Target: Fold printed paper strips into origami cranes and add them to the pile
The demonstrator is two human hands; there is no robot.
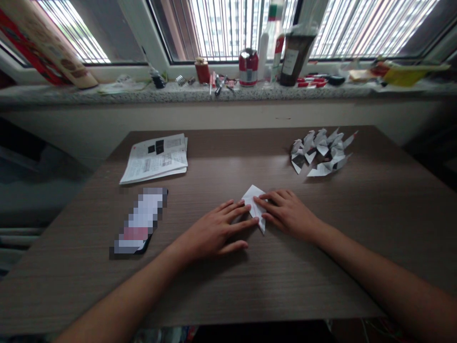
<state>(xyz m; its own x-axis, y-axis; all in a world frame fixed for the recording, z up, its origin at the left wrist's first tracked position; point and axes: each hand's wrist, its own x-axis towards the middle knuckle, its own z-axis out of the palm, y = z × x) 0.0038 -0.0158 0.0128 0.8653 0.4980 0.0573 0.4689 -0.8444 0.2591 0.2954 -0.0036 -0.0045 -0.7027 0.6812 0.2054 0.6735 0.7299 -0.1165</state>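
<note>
A small folded white paper [254, 202], kite-shaped with a narrow point toward me, lies flat on the brown wooden table [214, 290]. My left hand [219, 228] rests at its left side with fingers spread, the fingertips touching the paper's left edge. From the right, my right hand [287, 209] lies over the paper's right edge, its fingers stretched out and apart. Neither hand grips anything. Part of the paper's right side is hidden under my right fingers.
Several folded paper pieces [323, 150] stand at the back right. Printed sheets [157, 159] lie at the back left, with a phone [143, 219] nearer me. A stone windowsill [178, 96] behind holds a can [248, 67], a cup [294, 59] and tools.
</note>
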